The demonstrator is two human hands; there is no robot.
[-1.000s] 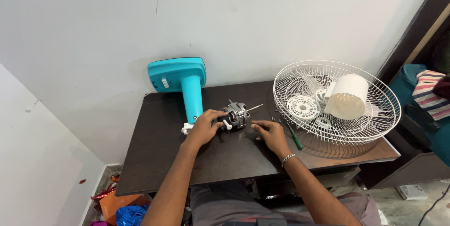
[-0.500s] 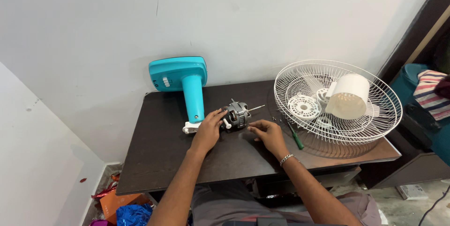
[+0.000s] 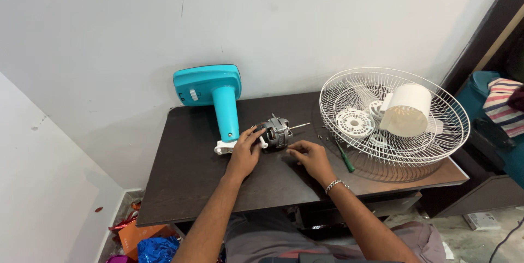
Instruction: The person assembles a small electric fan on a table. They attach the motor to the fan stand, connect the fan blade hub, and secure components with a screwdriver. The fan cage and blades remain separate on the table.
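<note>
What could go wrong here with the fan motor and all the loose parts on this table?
The tiny screws lie loose beside the right hand and could be brushed off the table. The fan guard overhangs the table's right edge and might tip. The teal stand lies on its side by the motor, so tugging the motor may drag it.

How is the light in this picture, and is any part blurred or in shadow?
Head view: soft, even light, no strong glare; the motor, left hand and right hand look sharp on the dark table; the fan grille casts a faint shadow.
</note>
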